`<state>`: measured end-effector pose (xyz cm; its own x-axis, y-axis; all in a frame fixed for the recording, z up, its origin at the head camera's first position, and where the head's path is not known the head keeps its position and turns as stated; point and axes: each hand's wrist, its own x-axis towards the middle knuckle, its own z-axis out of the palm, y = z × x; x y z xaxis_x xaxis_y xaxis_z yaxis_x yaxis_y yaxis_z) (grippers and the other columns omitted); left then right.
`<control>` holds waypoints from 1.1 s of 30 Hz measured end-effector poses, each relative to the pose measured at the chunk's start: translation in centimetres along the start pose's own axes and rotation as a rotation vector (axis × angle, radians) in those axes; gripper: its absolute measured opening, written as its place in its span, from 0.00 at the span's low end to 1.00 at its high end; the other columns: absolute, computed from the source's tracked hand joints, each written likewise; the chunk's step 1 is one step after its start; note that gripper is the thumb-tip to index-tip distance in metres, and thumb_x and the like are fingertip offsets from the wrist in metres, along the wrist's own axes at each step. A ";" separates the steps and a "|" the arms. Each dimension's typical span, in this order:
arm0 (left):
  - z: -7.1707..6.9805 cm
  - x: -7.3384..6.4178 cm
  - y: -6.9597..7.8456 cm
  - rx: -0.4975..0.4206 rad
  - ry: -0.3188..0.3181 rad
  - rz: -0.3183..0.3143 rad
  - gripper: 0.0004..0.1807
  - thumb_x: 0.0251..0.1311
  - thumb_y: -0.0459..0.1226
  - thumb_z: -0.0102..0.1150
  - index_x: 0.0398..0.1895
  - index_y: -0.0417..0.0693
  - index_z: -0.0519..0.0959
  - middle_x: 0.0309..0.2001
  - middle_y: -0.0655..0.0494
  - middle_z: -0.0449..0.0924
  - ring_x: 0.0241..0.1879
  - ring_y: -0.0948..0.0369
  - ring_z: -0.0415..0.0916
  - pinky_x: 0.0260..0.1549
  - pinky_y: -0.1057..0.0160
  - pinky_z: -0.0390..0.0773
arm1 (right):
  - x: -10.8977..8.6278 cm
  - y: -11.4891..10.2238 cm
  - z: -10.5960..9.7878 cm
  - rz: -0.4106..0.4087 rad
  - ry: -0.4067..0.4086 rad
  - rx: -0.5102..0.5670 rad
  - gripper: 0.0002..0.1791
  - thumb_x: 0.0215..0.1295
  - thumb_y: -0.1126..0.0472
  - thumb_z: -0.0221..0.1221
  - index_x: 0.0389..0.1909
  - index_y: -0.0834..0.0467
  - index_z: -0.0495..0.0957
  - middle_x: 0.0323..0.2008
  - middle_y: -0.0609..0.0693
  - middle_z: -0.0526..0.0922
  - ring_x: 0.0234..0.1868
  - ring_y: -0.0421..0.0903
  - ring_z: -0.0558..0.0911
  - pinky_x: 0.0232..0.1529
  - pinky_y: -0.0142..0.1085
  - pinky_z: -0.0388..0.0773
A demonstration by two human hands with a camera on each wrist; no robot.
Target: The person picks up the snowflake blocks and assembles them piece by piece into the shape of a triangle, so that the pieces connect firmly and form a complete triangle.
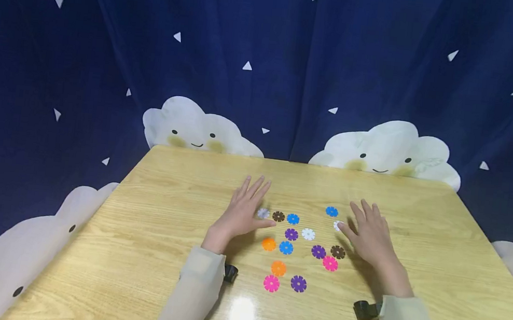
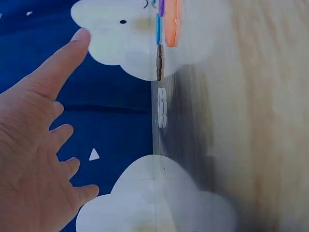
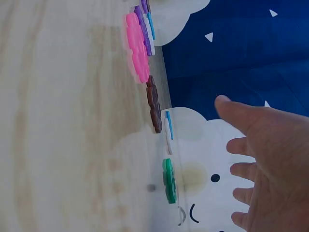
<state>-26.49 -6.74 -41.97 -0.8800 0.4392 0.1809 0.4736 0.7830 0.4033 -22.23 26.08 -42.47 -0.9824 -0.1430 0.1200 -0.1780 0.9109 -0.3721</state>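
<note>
My left hand is held over the table with fingers spread and nothing in it, left of a loose group of notched, flower-shaped plastic discs. Nearest its thumb are a white disc, a brown disc and an orange disc. On the group's right side my right hand hovers, palm down, fingers apart, holding nothing. Its thumb overlaps another white disc in the head view, with a blue disc just beyond. A green disc shows in the right wrist view; the right hand hides it from the head view.
Between the hands lie purple discs, pink discs and several others, flat on the wooden table. A dark blue curtain with white clouds hangs behind the far edge. Each wrist wears a small black camera.
</note>
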 end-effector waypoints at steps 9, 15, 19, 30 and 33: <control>-0.5 -0.6 -0.1 -0.054 -0.069 0.072 0.59 0.48 0.53 0.74 0.78 0.52 0.48 0.80 0.54 0.43 0.79 0.48 0.40 0.77 0.47 0.48 | -0.6 1.1 0.1 -0.018 -0.029 0.049 0.40 0.72 0.49 0.54 0.72 0.71 0.52 0.71 0.76 0.50 0.71 0.77 0.50 0.70 0.71 0.47; -0.4 -0.7 0.0 -0.087 -0.114 0.073 0.58 0.47 0.51 0.74 0.78 0.49 0.50 0.78 0.49 0.51 0.77 0.49 0.50 0.77 0.52 0.55 | -0.9 1.8 0.1 -0.014 -0.069 0.122 0.40 0.70 0.54 0.57 0.69 0.77 0.52 0.67 0.79 0.54 0.66 0.78 0.55 0.67 0.71 0.54; -0.5 -0.6 0.1 -0.084 -0.138 0.055 0.54 0.48 0.49 0.74 0.76 0.46 0.55 0.75 0.47 0.57 0.75 0.49 0.55 0.75 0.52 0.59 | -0.9 2.1 -0.2 -0.001 -0.092 0.135 0.40 0.68 0.56 0.58 0.68 0.79 0.53 0.65 0.79 0.57 0.64 0.78 0.59 0.66 0.70 0.57; -0.1 -0.9 0.5 -0.069 -0.264 0.115 0.34 0.51 0.44 0.73 0.61 0.40 0.75 0.58 0.46 0.75 0.56 0.53 0.74 0.60 0.58 0.77 | -1.4 2.4 0.1 -0.006 -0.076 0.093 0.34 0.65 0.59 0.62 0.60 0.81 0.64 0.55 0.77 0.69 0.56 0.73 0.68 0.58 0.65 0.70; 0.2 -1.0 0.5 -0.061 -0.271 0.178 0.27 0.51 0.42 0.73 0.54 0.40 0.81 0.46 0.49 0.78 0.41 0.59 0.72 0.43 0.65 0.79 | -1.5 2.4 0.3 -0.014 -0.063 0.084 0.32 0.64 0.60 0.62 0.58 0.81 0.66 0.50 0.75 0.71 0.52 0.70 0.70 0.53 0.62 0.73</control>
<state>-25.34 -6.75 -42.12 -0.7385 0.6742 0.0110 0.6087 0.6595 0.4411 -21.16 28.38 -43.78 -0.9810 -0.1818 0.0683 -0.1930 0.8733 -0.4473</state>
